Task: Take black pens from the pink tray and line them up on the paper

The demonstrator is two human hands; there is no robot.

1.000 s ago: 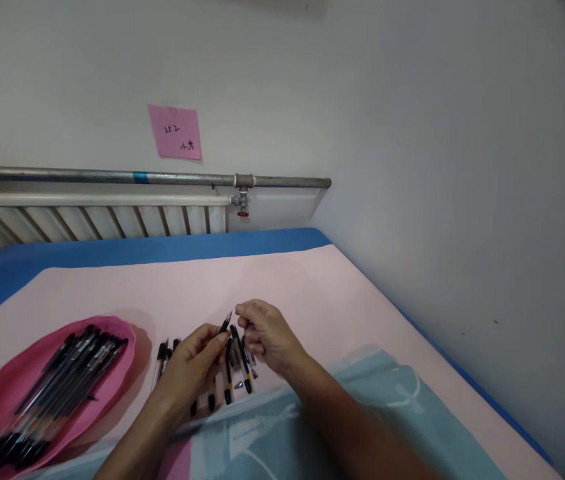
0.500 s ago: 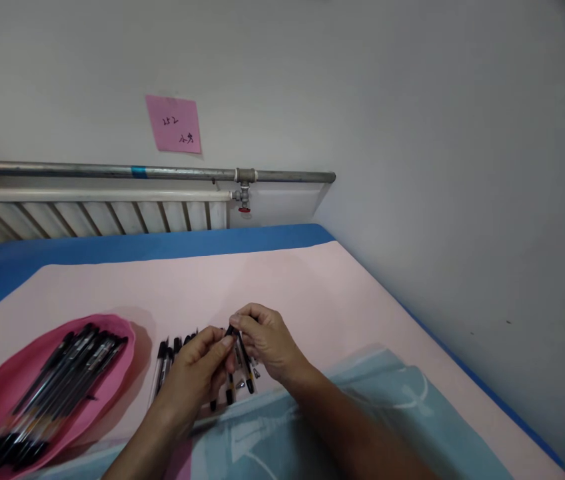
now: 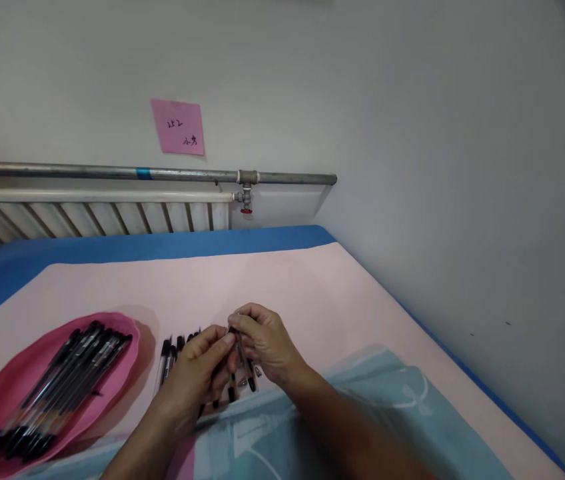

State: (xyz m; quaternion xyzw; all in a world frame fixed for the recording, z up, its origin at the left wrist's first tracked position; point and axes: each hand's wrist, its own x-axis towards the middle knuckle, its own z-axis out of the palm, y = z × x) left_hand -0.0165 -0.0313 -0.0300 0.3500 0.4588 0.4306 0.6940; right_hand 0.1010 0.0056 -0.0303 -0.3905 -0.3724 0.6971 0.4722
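Observation:
My left hand [image 3: 206, 363] is closed, with thumb and forefinger pinching a small black pen part [image 3: 233, 329]. Against it, my right hand [image 3: 262, 337] pinches the other end of the piece, so the fingertips of both hands nearly meet. Fingers cover most of the part, and its exact shape cannot be made out. Beneath the hands, several clear pens with black ends [image 3: 251, 383] lie on the pink surface. Small silver cone-shaped pen tips [image 3: 242, 383] are beside them. More black-capped pens [image 3: 165, 353] lie left of my left hand, partly hidden by it.
A pink oval tray [image 3: 127, 327] at the left holds a pile of black-capped pens [image 3: 70, 373]. A light blue patterned cloth [image 3: 382, 400] covers the near edge. Behind the pink tabletop [image 3: 187, 287] run a radiator [image 3: 152, 217] and a metal pipe [image 3: 187, 175]. A wall closes the right side.
The view has shifted slightly, so the tray and wall note appear a little further right. Both hands keep their pinch on the small part, with only slight finger movement.

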